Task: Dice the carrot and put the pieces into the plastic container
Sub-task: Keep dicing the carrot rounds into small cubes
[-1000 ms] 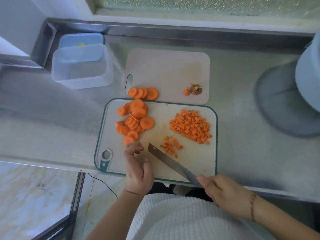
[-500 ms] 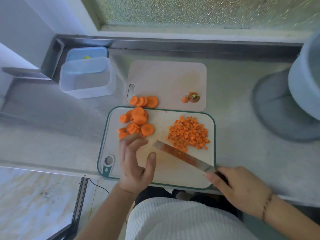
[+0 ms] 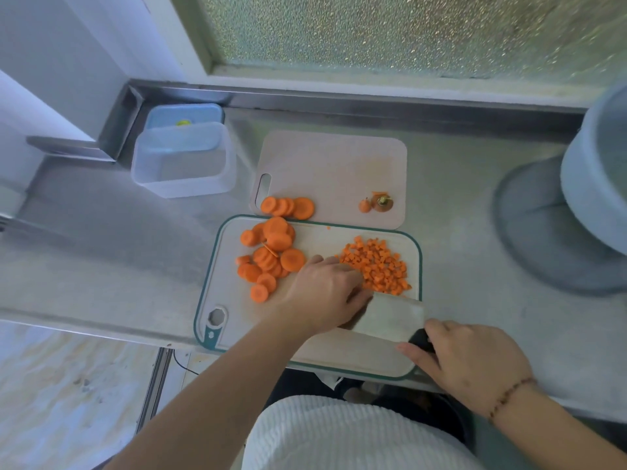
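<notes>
A pile of diced carrot (image 3: 376, 268) lies on the right of the green-rimmed cutting board (image 3: 234, 300); carrot slices (image 3: 268, 259) lie on its left. My right hand (image 3: 475, 361) grips the black handle of a cleaver (image 3: 393, 315), whose flat blade is tilted at the near edge of the dice. My left hand (image 3: 325, 290) rests on the board with its fingers against the left side of the dice pile and the blade. The clear plastic container (image 3: 185, 161) stands empty at the back left.
A second pale board (image 3: 334, 164) behind holds a few carrot slices (image 3: 288, 206) and the carrot's end scraps (image 3: 378, 203). A blue lid (image 3: 185, 115) lies behind the container. A grey-blue bowl (image 3: 597, 184) stands at the right. The steel counter's front edge runs just below the board.
The cleaver has turned flat and come against the diced pile. My left hand moved right from the slices to the pile's left side. The small separate heap has joined the pile.
</notes>
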`<state>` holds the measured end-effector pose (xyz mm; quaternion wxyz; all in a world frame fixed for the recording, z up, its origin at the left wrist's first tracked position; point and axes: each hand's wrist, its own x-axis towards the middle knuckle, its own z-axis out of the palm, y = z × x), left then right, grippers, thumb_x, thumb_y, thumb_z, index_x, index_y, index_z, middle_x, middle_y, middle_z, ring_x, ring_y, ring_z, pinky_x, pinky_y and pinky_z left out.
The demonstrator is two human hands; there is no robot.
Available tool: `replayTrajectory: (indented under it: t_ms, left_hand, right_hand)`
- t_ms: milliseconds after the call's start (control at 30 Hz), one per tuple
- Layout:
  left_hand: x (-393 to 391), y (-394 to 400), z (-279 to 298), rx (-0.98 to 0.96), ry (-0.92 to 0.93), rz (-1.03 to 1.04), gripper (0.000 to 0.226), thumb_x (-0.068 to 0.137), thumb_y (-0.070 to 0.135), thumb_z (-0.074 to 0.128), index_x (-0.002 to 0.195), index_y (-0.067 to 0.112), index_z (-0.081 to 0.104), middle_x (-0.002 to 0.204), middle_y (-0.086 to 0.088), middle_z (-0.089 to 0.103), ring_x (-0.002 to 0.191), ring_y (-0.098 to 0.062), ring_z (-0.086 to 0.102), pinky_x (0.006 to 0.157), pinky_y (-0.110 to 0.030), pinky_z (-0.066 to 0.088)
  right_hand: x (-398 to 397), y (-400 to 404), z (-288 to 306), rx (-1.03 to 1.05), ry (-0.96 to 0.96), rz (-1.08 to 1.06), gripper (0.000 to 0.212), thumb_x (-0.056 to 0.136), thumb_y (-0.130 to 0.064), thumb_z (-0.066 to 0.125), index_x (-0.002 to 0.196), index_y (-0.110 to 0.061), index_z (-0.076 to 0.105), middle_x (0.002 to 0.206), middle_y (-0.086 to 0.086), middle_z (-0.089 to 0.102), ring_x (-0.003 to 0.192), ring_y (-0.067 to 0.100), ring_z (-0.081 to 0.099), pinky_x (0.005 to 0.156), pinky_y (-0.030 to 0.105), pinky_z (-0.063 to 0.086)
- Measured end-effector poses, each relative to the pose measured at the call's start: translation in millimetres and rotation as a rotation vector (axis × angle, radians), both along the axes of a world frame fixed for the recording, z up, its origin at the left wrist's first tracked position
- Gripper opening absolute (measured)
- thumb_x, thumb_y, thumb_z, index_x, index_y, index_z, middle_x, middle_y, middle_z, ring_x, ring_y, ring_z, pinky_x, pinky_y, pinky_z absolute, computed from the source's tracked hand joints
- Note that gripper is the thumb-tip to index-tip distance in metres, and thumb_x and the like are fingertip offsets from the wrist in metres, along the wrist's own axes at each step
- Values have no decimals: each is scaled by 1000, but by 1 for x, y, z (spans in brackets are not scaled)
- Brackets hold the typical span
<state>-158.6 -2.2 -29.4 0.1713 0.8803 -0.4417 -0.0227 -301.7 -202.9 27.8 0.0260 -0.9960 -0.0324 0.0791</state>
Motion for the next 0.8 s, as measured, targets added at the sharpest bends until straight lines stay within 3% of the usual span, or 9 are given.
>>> replayTrajectory:
  t_ms: [133,200,333,433,500,567,700,800]
  left_hand:
    - [3,-11,1,-7,8,92,37,89,41,45,65,17,59,63,0,61,61,-28,58,59,-31,40]
    - [9,-4,5,-93,18,150,32,91,36,48,70,15,61,66,-3,59,64,-30,57,59,-34,43]
    - [44,39,11,-139,-5,328,27,87,34,54,93,13,70,93,-5,66,92,-33,57,77,-43,49]
    - [58,69,14,-9,-71,246,41,77,45,54,104,20,72,114,-1,64,110,-31,47,86,-44,42]
    - [60,80,12,101,-106,91,45,77,52,52,107,25,72,122,1,61,114,-31,43,89,-45,39]
    - [63,85,8,175,-119,15,49,78,56,48,109,27,71,125,1,59,116,-30,41,89,-49,41]
    - [62,85,7,119,-184,-41,43,82,49,45,104,25,74,117,2,65,113,-29,41,81,-51,46]
    - [59,87,1,54,-273,-97,37,91,41,46,104,23,76,111,3,68,111,-31,43,82,-50,42]
  right_hand:
    - [-1,1,1,-8,-39,15,56,93,-68,14,60,-26,31,39,-5,43,26,13,40,37,19,10]
    - [-3,0,-1,5,-46,26,54,90,-69,21,59,-26,32,39,-4,43,26,15,41,35,19,15]
    - [-11,-1,-4,26,-16,-19,51,84,-70,28,57,-27,36,39,-2,47,28,16,46,28,27,29]
    - [-15,0,2,29,46,-86,62,75,-81,-2,68,-32,35,60,-5,63,51,12,62,44,28,43]
    - [-20,4,6,4,102,-76,70,62,-79,-21,72,-34,32,83,-9,68,76,10,67,57,24,40]
    - [-20,8,13,-3,190,-121,72,60,-79,-24,72,-34,31,90,-9,68,84,9,66,59,22,38]
    - [-25,13,19,113,189,-268,73,68,-80,-4,85,-33,48,80,-7,64,78,12,63,60,23,39]
    - [-35,21,17,338,122,-368,52,77,-80,14,68,-39,44,55,-13,48,69,12,63,53,23,36]
